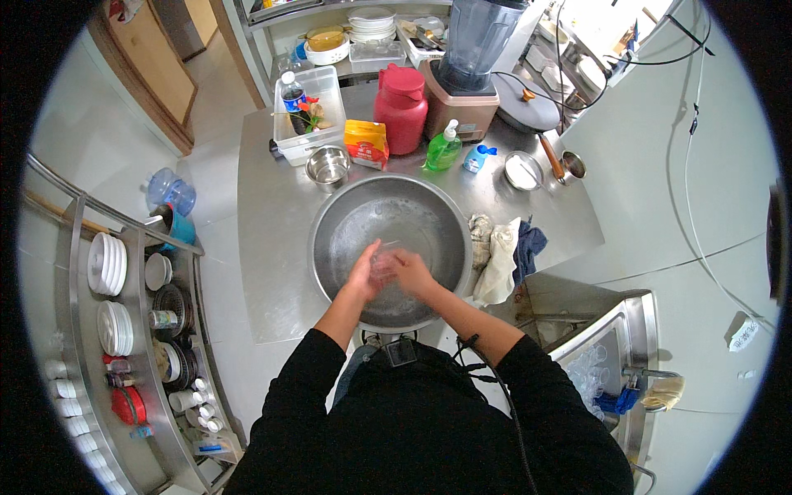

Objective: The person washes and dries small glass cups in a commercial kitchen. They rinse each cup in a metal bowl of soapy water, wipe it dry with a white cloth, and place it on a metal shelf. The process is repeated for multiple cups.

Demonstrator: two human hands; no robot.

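Both of my hands are over a large grey metal basin standing on the steel table before me. My left hand holds a clear cup, its thumb pointing up along the near side. My right hand is curled against the same cup from the right. Motion blurs the cup and the fingers, so the cup's exact shape and the right fingertips are hard to make out. Wet, whitish streaks show on the basin's floor. To the basin's right lie a patterned cloth, a cream cloth and a dark blue cloth.
Behind the basin stand a steel bowl, a yellow-orange pouch, a red jug, a green pump bottle and a blender. Several clear glasses lie in a sink at right. A dish shelf stands at left.
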